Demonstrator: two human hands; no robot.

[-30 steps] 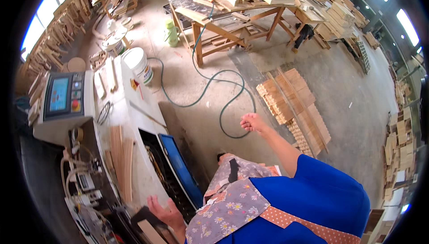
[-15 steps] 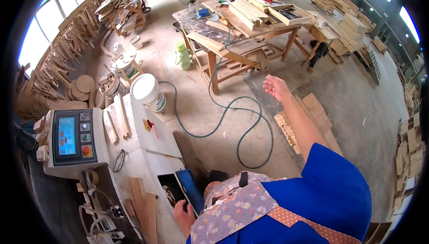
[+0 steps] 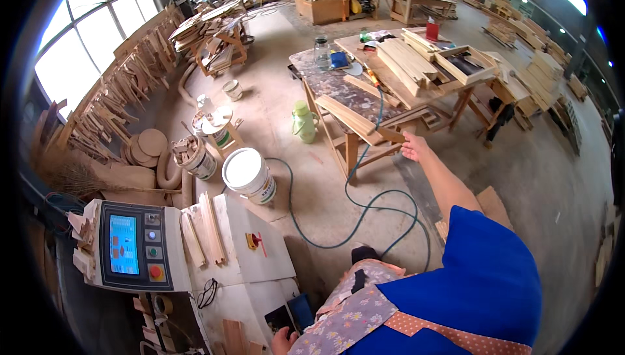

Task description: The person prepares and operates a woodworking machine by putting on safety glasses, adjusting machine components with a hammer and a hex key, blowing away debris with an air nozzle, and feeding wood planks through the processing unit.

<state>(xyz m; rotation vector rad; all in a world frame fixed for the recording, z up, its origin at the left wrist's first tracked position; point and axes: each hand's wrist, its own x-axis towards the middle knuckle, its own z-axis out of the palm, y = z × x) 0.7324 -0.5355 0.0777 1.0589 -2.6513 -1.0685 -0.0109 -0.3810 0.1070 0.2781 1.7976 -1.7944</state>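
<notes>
Right hand, open and empty, reaches toward the long wooden slat lying across the workbench edge; judged a reach step, needing closure on it, while the left hand, grip indiscernible, rests by the machine.

workbench: planks, jar | floor: white bucket, green hose

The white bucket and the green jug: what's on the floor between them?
In the head view, only bare concrete floor lies between the white bucket and green jug; the hose curves past beside it.
</notes>
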